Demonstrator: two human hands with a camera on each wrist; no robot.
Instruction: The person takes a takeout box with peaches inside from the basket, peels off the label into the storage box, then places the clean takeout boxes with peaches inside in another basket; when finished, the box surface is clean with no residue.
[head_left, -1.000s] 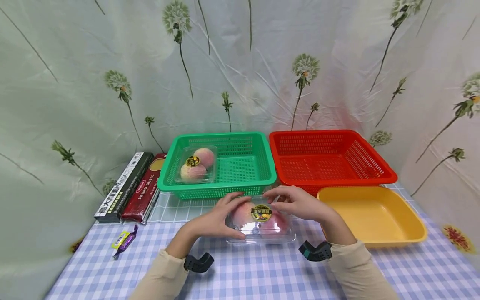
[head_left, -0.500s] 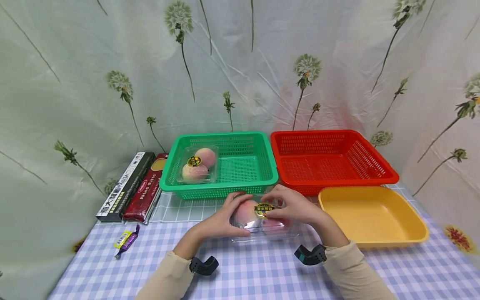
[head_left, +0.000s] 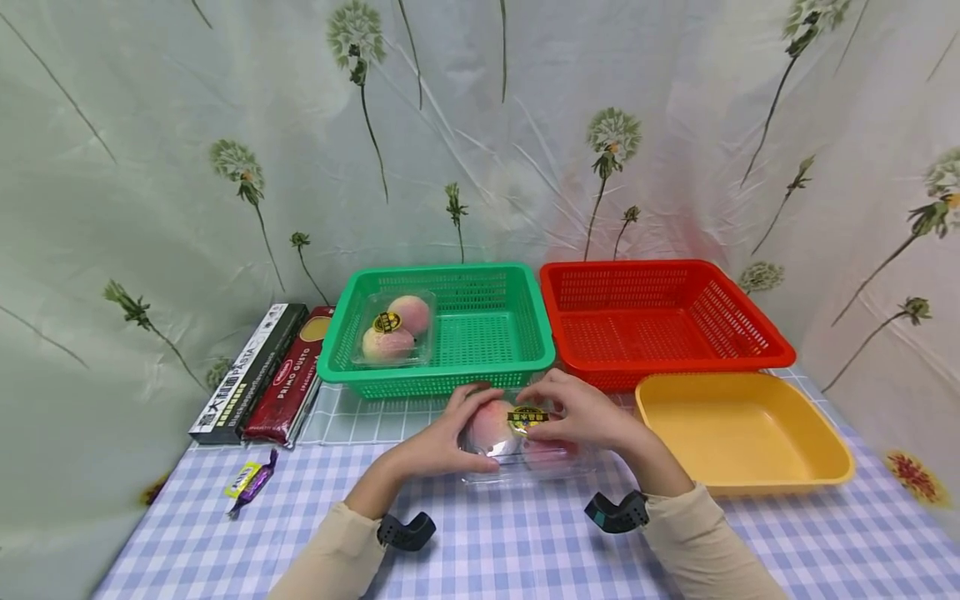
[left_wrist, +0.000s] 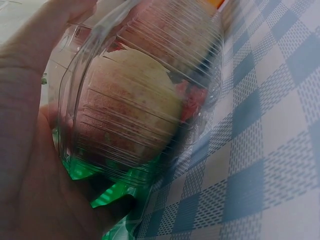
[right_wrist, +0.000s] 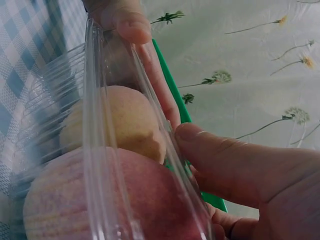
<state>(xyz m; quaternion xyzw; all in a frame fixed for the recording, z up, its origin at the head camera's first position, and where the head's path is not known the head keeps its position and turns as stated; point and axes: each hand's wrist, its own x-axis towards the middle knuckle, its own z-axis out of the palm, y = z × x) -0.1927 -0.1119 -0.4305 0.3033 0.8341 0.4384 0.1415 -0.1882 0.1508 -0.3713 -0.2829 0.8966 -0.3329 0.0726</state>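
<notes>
A clear plastic clamshell box (head_left: pixel 525 473) holding two pink-yellow peaches (head_left: pixel 491 427) lies on the checked cloth, just in front of the green basket. On its lid is a black-and-gold sticker (head_left: pixel 528 417). My left hand (head_left: pixel 438 446) grips the box's left end, thumb at the front edge and fingers along the back. My right hand (head_left: pixel 588 410) holds the lid's right part, its thumb tip over the sticker and its fingers bent toward the far edge. In the right wrist view the right thumb (right_wrist: pixel 220 155) lies against the lid; ridged plastic covers a peach (left_wrist: pixel 130 105) in the left wrist view.
Behind stand a green basket (head_left: pixel 441 377) with another peach box (head_left: pixel 393 329) in it and a red basket (head_left: pixel 667 364). A yellow tray (head_left: pixel 742 433) is at right. At left are pasta packs (head_left: pixel 251 375) and small wrapped sweets (head_left: pixel 251 483).
The right hand has moved left over the lid, bringing its thumb onto the sticker. The box and left hand have shifted slightly right. Baskets and packs stay in place.
</notes>
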